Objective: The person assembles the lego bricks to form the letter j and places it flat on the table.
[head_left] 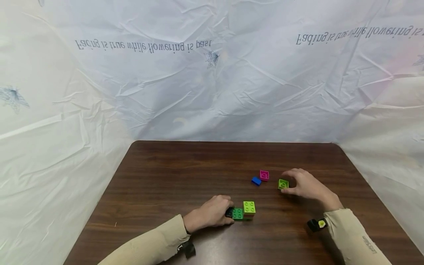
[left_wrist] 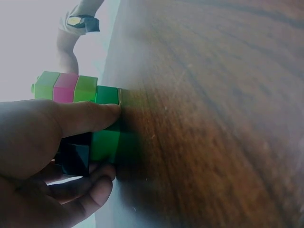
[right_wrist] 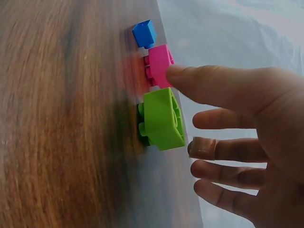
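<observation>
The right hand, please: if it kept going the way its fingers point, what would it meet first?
Most likely the lime green brick just beyond the right hand; whether they already touch is unclear.

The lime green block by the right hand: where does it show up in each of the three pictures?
Head: lime green block right of centre on the table, at the right hand's fingertips.
Left wrist: not clearly in it.
Right wrist: centre, lying on its side.
Shared landmark: the pink block beside it.
</observation>
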`<state>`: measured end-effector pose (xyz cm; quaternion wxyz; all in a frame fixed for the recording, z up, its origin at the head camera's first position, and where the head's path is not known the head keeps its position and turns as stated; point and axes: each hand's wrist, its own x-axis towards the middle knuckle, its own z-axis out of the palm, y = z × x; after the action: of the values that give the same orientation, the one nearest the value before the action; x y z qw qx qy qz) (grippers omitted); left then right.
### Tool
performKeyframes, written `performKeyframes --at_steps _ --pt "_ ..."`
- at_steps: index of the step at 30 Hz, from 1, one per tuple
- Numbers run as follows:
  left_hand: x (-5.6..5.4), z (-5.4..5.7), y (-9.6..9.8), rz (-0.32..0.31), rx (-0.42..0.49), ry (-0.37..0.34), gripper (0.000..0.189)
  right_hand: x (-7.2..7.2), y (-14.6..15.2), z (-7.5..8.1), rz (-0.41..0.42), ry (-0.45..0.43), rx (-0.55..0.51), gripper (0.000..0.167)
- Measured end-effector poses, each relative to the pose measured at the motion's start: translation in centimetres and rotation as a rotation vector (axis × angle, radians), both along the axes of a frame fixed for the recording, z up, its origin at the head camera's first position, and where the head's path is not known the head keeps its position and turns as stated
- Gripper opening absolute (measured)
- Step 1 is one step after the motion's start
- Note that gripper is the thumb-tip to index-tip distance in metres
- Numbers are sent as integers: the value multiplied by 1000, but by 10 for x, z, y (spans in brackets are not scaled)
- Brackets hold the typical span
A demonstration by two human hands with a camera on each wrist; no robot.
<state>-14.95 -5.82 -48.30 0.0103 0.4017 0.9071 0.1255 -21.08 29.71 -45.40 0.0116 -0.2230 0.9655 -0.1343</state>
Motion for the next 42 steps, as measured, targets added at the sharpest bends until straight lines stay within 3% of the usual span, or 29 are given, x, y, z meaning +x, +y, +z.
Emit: performKeyframes --at_steps 24,42 --pt "1 0 1 -1 -4 -1 28 0 -3 -16 11 -75 -26 54" --pt "2 1 2 1 4 -15 29 -2 -8 -18 58 -58 -36 37"
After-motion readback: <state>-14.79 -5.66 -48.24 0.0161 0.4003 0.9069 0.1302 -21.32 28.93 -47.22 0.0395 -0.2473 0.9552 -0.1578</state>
